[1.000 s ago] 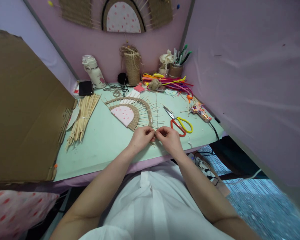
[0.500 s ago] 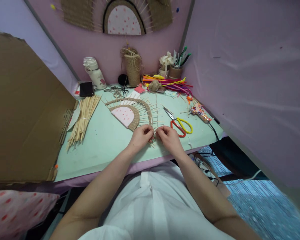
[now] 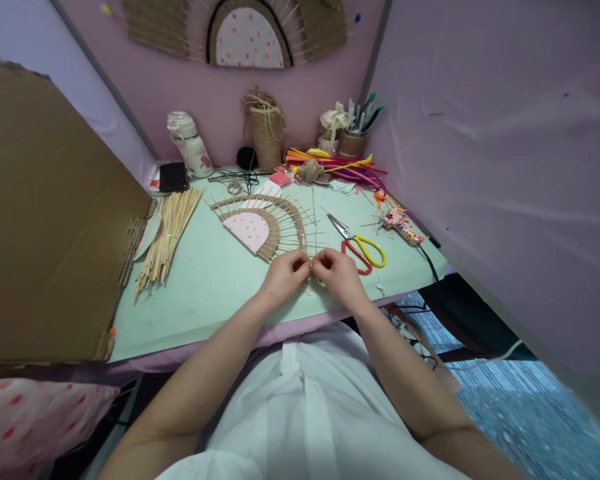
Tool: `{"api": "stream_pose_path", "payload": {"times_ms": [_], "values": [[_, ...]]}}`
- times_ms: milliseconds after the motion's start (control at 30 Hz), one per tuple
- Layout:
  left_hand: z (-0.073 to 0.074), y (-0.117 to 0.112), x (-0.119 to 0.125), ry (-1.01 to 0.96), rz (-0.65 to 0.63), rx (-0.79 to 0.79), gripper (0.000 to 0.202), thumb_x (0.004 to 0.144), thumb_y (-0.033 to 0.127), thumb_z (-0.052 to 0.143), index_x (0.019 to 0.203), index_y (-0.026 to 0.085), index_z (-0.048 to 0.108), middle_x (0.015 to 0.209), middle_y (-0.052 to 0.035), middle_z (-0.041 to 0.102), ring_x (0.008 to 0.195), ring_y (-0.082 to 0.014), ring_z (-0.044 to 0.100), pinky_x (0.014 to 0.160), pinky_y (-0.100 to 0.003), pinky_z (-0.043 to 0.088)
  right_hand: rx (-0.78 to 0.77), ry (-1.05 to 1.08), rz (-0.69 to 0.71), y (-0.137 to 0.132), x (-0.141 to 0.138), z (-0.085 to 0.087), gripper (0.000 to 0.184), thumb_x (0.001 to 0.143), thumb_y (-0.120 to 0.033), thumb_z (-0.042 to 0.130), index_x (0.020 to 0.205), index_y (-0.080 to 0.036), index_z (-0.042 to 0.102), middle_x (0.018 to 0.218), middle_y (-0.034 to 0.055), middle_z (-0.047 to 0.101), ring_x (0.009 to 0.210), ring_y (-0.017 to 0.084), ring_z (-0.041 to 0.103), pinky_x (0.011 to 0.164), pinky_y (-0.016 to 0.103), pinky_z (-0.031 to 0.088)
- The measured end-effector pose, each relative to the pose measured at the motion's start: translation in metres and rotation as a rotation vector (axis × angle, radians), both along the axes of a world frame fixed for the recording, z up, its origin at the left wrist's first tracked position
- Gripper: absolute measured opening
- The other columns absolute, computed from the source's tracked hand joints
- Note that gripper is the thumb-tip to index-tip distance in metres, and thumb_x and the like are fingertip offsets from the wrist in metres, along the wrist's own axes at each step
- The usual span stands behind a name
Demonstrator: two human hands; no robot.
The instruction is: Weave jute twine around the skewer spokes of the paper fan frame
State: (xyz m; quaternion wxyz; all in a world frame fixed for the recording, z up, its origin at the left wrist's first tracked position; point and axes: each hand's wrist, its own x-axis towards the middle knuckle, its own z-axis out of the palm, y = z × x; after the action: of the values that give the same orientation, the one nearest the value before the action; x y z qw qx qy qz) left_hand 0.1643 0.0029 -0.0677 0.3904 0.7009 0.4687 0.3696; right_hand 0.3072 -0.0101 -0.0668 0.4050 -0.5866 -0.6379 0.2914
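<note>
My left hand and my right hand meet fingertip to fingertip at the near end of a half-round craft piece. Both pinch jute twine at its outer band, though the fingers mostly cover it. Thin wooden sticks fan out from the piece, whose middle is white cloth with pink dots edged in brown twine. A strand runs from a small twine ball down toward my hands. Just right of my right hand lie scissors with one red and one yellow handle, blades apart.
A bundle of sticks lies left, beside a cardboard sheet. At the back stand a white bottle, a twine-wrapped cylinder and colourful pipe cleaners. A flower-patterned glue gun with a cord rests right.
My fingertips have come closer together at the band, the right hand shifting slightly left. Both hands keep their pinch. The craft piece and scissors stay in place.
</note>
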Motion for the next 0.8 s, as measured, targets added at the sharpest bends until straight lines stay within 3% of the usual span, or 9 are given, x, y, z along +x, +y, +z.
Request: {"api": "stream_pose_path", "payload": {"times_ms": [167, 367, 667, 800], "values": [[0.001, 0.001, 0.003, -0.31, 0.004, -0.307, 0.006, 0.07, 0.021, 0.056, 0.067, 0.017, 0.056, 0.056, 0.0024, 0.055, 0.05, -0.008, 0.045, 0.049, -0.02, 0.034, -0.231, 0.444, 0.02, 0.005, 0.0, -0.005, 0.017, 0.069, -0.034, 0.057, 0.067, -0.017, 0.055, 0.05, -0.0041, 0.049, 0.043, 0.008, 0.038, 0.044, 0.022, 0.03], [0.008, 0.001, 0.005, -0.518, 0.005, -0.534, 0.013, 0.067, 0.026, 0.064, 0.065, 0.015, 0.056, 0.055, 0.0021, 0.055, 0.045, -0.004, 0.041, 0.045, -0.018, 0.029, -0.355, 0.642, 0.07, 0.008, -0.001, -0.005, 0.022, 0.067, -0.038, 0.06, 0.067, -0.018, 0.052, 0.05, -0.0049, 0.047, 0.042, 0.007, 0.037, 0.041, 0.021, 0.027], [0.004, 0.001, 0.006, -0.42, 0.09, -0.372, 0.013, 0.072, 0.028, 0.061, 0.069, 0.016, 0.058, 0.055, 0.0023, 0.054, 0.048, -0.007, 0.047, 0.046, -0.019, 0.035, -0.207, 0.491, 0.015, 0.0, 0.003, -0.001, 0.039, 0.078, -0.052, 0.05, 0.076, -0.015, 0.061, 0.063, 0.0028, 0.058, 0.049, 0.01, 0.046, 0.045, 0.022, 0.036], [0.004, 0.0, 0.006, -0.343, 0.08, -0.302, 0.013, 0.074, 0.028, 0.06, 0.07, 0.016, 0.058, 0.055, 0.0025, 0.055, 0.047, -0.0072, 0.047, 0.046, -0.02, 0.036, -0.109, 0.29, -0.035, -0.006, 0.003, 0.005, 0.029, 0.071, -0.044, 0.06, 0.07, -0.015, 0.061, 0.063, 0.0024, 0.059, 0.054, 0.012, 0.048, 0.048, 0.022, 0.036]]}}
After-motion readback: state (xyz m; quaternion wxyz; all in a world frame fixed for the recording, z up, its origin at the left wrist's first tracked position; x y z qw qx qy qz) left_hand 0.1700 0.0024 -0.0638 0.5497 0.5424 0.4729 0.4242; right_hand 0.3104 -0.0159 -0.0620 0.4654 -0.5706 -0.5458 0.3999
